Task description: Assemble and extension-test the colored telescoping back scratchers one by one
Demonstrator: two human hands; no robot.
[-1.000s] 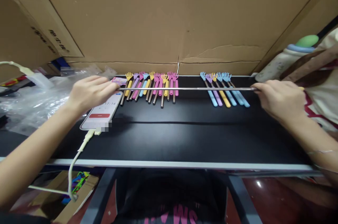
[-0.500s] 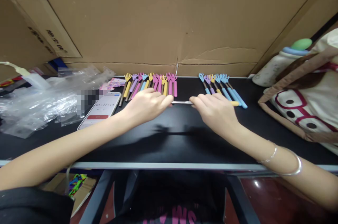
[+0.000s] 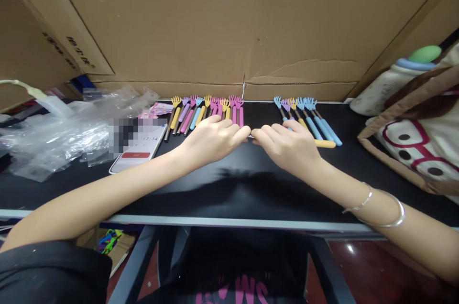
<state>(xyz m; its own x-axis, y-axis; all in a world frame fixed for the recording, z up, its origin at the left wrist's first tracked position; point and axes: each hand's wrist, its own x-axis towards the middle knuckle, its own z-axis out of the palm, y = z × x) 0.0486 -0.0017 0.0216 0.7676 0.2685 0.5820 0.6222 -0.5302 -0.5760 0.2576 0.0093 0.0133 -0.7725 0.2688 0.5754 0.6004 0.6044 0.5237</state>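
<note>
My left hand [image 3: 215,139] and my right hand [image 3: 289,144] are closed and almost meet above the black desk. Both grip one back scratcher; its yellow handle [image 3: 325,143] sticks out to the right of my right hand, while its claw end is hidden by my left hand. Only a tiny bit of its metal rod shows between the thumbs. Behind my left hand lies a row of back scratchers [image 3: 195,117] with pink, yellow, purple and blue handles. A smaller group of back scratchers [image 3: 315,122], mostly blue, lies behind my right hand.
Clear plastic bags [image 3: 68,127] and a phone [image 3: 141,148] lie at the left, with pink cards [image 3: 158,110] behind. At the right stand a white bottle [image 3: 380,86] and a cloth bag [image 3: 423,146]. A cardboard wall [image 3: 215,22] closes off the back.
My hands have come together, and the metal rod that showed between them is now nearly out of sight. More of the yellow handle shows past my right hand.
</note>
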